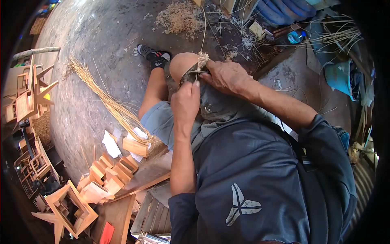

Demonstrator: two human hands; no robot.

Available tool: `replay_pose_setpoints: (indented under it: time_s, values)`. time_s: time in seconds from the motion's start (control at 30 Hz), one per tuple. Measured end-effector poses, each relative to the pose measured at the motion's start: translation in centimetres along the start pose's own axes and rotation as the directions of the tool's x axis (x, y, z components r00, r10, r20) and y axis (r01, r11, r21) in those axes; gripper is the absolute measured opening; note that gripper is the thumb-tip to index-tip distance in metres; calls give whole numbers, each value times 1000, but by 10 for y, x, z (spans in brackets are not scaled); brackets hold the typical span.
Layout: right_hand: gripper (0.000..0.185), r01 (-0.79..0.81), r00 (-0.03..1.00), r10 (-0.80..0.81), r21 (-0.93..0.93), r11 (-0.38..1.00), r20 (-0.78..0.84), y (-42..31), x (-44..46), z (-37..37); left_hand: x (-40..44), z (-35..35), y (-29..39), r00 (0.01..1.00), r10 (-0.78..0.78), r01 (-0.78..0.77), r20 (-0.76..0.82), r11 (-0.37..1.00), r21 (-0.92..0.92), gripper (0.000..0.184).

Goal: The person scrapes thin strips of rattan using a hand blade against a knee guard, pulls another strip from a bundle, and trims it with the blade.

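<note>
My left hand (186,101) is closed, its thumb and finger pinching the end of a thin pale strip (204,30). The strip runs up over my knee (181,67) and on toward the top of the view. Curled shavings (202,59) bunch on it just above my hands. To the right, my right hand (227,76) is closed around a small tool, whose thin dark metal part (199,72) crosses the strip. Most of the tool is hidden by my fingers. A dark pad (187,77) lies on the knee under the strip.
A bundle of long strips (107,101) lies on the floor at left. Shavings (178,18) are heaped at the top. Wooden blocks (109,175) and a wooden frame (71,207) are at lower left. At right are a light-blue container (339,79) and loose strips (337,34).
</note>
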State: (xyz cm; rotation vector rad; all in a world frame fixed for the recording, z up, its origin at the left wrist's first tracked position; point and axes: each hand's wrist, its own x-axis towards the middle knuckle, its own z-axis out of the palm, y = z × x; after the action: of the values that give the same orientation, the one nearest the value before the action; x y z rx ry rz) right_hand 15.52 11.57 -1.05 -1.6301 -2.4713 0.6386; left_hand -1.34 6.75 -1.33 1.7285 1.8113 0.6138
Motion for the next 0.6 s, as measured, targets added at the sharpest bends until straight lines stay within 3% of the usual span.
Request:
replay_pose_setpoints:
  time_s: [0.1, 0.3, 0.4, 0.5, 0.6]
  values:
    - [35, 3, 1000, -3, 26, 1000, -1, 5, 5, 1, -37, -21, -1, 998, -56, 57, -13, 994, 90, 32]
    - [37, -12, 1000, 12, 24, 1000, 10, 2, 8, 1, -106, -52, -19, 974, -222, 218, 46, 972, 86, 32]
    - [34, 82, 984, -78, 17, 996, -158, 8, 8, 11, -130, -62, -15, 950, -302, 295, 76, 951, 91, 32]
    - [38, 1, 1000, 0, 40, 999, -26, 5, 7, 2, -156, -65, -25, 926, -359, 349, 119, 932, 99, 32]
    - [39, -41, 999, 38, 92, 995, 34, 3, 8, -3, -158, -56, -19, 935, -323, 313, 150, 946, 88, 33]
